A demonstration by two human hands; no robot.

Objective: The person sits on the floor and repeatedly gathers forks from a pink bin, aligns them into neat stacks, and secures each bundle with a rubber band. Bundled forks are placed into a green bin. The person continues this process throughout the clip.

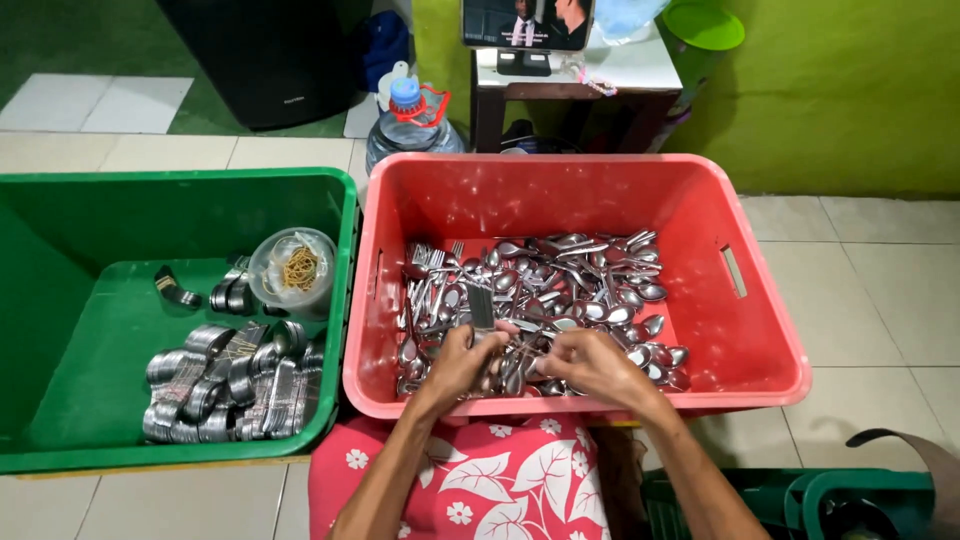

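On a pale tiled floor before a lime-green wall, two bare hands meet low in the centre of the frame. The left hand closes its grip on a small bunch of shiny steel cutlery, handles upright; the right hand curls over the same bunch, fingers bent. Both work inside a red plastic crate heaped with loose steel spoons and forks. At left, a green plastic crate holds banded cutlery bundles and a clear tub of rubber bands.
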